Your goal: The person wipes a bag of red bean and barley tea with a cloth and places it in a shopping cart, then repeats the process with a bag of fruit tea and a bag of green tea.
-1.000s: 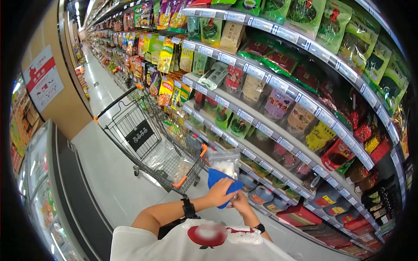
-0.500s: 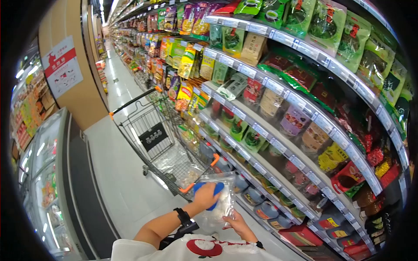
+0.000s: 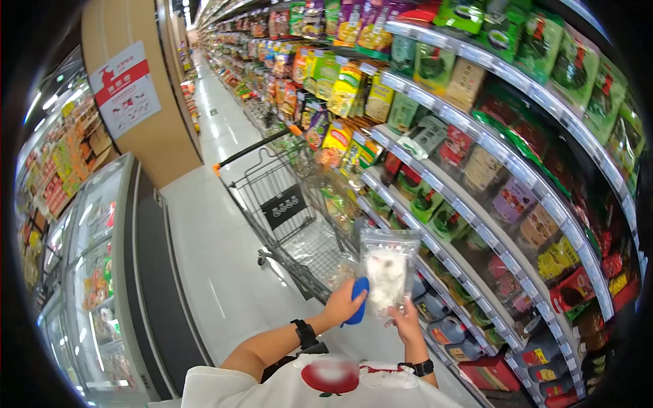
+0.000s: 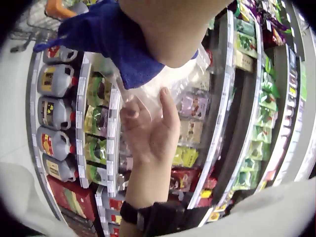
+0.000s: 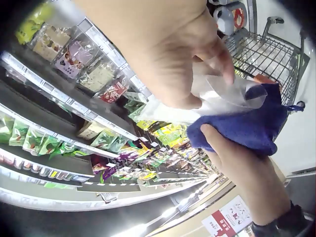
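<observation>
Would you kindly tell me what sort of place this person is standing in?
Most likely a supermarket aisle: there is a shopping cart, long shelves of packaged goods with label strips, and a glass display case opposite.

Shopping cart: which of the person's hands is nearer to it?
Left. The left hand, with the blue cloth, is by the near end of the shopping cart; the right hand, pinching the clear bag, is farther off, toward the shelves.
</observation>
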`<action>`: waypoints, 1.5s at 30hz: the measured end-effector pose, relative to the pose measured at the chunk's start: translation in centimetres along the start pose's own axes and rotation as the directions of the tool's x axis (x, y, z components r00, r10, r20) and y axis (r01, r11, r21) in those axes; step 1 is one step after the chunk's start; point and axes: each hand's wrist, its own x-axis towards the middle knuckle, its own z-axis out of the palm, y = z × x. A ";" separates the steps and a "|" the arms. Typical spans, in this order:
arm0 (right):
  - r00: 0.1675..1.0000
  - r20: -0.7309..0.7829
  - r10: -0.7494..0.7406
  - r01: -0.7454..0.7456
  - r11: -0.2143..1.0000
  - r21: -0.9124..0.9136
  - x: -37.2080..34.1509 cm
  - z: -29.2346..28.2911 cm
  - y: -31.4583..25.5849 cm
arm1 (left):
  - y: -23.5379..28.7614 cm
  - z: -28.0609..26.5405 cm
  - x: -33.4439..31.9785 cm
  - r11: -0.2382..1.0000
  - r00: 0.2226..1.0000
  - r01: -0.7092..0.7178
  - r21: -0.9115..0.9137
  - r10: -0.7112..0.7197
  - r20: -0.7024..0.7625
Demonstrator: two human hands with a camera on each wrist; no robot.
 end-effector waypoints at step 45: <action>0.783 0.252 0.569 -0.237 0.646 -0.725 36.2 -2.8 22.0 | -17.7 1.5 14.8 0.592 0.637 0.766 0.251 -0.753 -0.165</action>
